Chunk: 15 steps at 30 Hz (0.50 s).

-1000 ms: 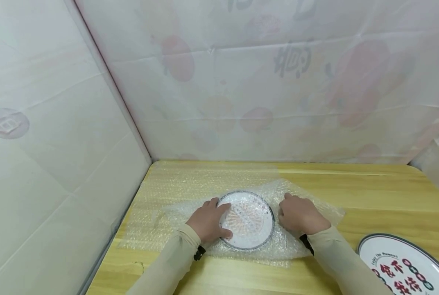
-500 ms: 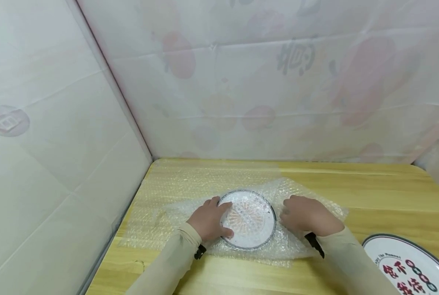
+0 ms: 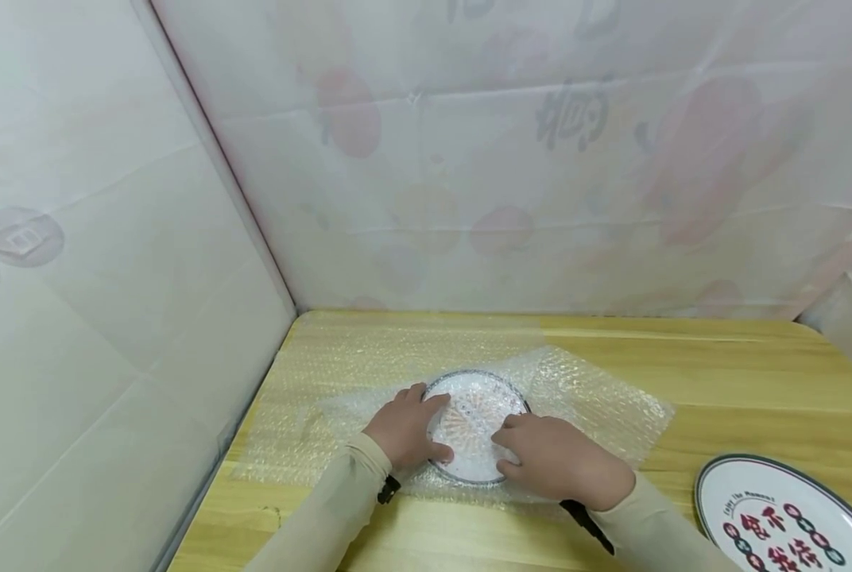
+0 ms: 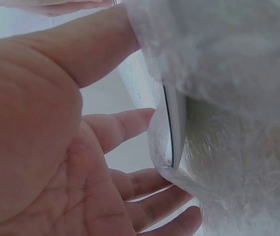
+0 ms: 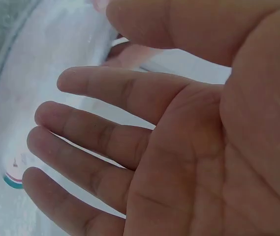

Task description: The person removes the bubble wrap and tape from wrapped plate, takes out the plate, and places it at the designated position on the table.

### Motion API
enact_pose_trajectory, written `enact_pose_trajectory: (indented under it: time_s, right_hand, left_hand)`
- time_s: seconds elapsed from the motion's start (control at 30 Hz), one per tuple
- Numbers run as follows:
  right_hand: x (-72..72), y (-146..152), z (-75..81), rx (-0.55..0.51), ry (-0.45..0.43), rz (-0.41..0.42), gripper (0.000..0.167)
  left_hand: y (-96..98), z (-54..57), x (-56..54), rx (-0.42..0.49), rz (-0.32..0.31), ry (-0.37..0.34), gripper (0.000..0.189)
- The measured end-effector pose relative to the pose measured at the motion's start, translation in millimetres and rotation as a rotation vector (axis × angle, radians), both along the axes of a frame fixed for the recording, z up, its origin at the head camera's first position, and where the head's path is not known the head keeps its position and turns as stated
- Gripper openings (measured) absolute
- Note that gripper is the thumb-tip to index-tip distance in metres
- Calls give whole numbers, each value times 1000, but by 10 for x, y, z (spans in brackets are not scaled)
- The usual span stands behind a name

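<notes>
A round white plate [image 3: 469, 413] with a dark rim and an orange radial pattern lies in the middle of bubble wrap [image 3: 598, 389], with clear wrap showing over its face. My left hand [image 3: 404, 433] rests at the plate's left edge, thumb and fingers spread. In the left wrist view, those fingers touch the wrap around the plate's rim [image 4: 176, 128]. Over the plate's right side lies my right hand [image 3: 562, 457]. Its fingers [image 5: 95, 132] extend nearly straight across the plate in the right wrist view, gripping nothing.
A larger white plate [image 3: 762, 492] with red characters and a dark rim sits at the wooden table's [image 3: 748, 365] front right. Another flat stretch of bubble wrap [image 3: 354, 342] spreads to the back left. Printed cloth walls [image 3: 426, 175] stand behind and at the left.
My right hand, earlier curled at the wrap beside the plate, first shifts slightly right, then comes left onto the plate's right side with its fingers extended. My left hand stays in place.
</notes>
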State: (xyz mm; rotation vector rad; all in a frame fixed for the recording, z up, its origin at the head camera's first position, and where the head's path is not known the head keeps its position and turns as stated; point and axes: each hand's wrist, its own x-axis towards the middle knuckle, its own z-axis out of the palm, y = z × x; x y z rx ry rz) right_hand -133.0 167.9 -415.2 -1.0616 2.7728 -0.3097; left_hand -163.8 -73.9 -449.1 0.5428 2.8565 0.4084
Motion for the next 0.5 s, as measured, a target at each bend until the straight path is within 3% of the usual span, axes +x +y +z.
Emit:
enact_pose_trajectory:
  time_s: [0.2,0.43,0.5]
  right_hand:
    - [-17,-30,-76,-23,-10,22,24]
    - [-24,-70,-100,-32,85,39,31]
    - [-24,-66,-85,-28,67,34,30]
  left_hand:
    - [4,-13,7,-2,-2,6,86]
    - [0,-2,7,-10,-10,14,85]
    - [-4,-2,5,-10,-15,15,85]
